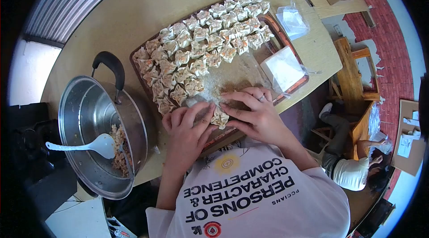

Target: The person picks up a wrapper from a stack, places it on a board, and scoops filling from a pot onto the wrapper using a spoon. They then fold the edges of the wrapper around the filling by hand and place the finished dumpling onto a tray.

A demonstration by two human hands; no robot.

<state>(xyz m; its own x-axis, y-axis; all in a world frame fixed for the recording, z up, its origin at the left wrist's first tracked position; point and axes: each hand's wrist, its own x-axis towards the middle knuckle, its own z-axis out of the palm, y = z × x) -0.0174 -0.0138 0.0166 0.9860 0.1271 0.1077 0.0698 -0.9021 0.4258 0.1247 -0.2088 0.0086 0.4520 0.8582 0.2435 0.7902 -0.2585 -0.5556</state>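
Between my two hands, near the tray's front edge, is an open-topped dumpling (219, 119) with a pleated wrapper. My left hand (184, 124) has its thumb and fingertips on the dumpling's left side. From the right, the thumb and fingers of my right hand (257, 110), which wears a ring, close around it. Rows of similar dumplings (199, 49) fill the far and left parts of the brown tray (289, 43). A stack of white square wrappers (282, 69) in plastic sits at the tray's right end. Flour dusts the tray's middle.
Left of the tray stands a metal pot (78, 104) with a black handle, holding ground filling (119, 148) and a white ladle (102, 145). A plastic packet (292, 21) lies beyond the tray. Another person (351, 173) sits at the right by wooden furniture.
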